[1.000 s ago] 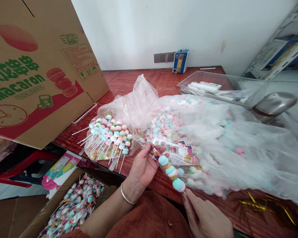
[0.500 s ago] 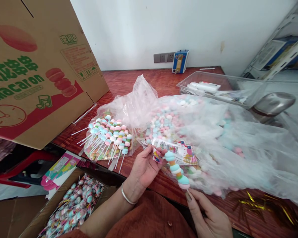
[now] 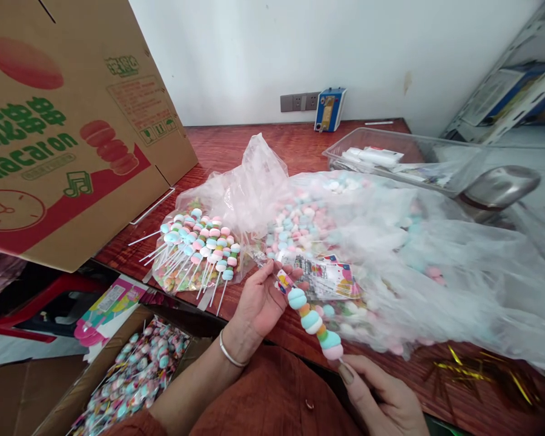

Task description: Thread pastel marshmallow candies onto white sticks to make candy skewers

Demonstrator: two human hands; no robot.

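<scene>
Between my fingers and thumb, my left hand holds a printed clear wrapper, its mouth toward the right. My right hand pinches the stick of a candy skewer strung with blue, white and pink pieces and orange bits between them. The skewer's top end is at the wrapper's mouth; whether it is inside, I cannot tell. Behind my hands lies a stack of flat printed wrappers on a bag of loose candies. Left of them, several finished skewers rest on another bag.
A large cardboard carton stands at the left. Below it, an open box holds many wrapped skewers. At the back right are a clear plastic tray and a metal scoop. Gold ties lie at the right front.
The skewer swung slightly right and away from the wrapper, then came back left to its mouth. My left hand keeps its hold on the wrapper.
</scene>
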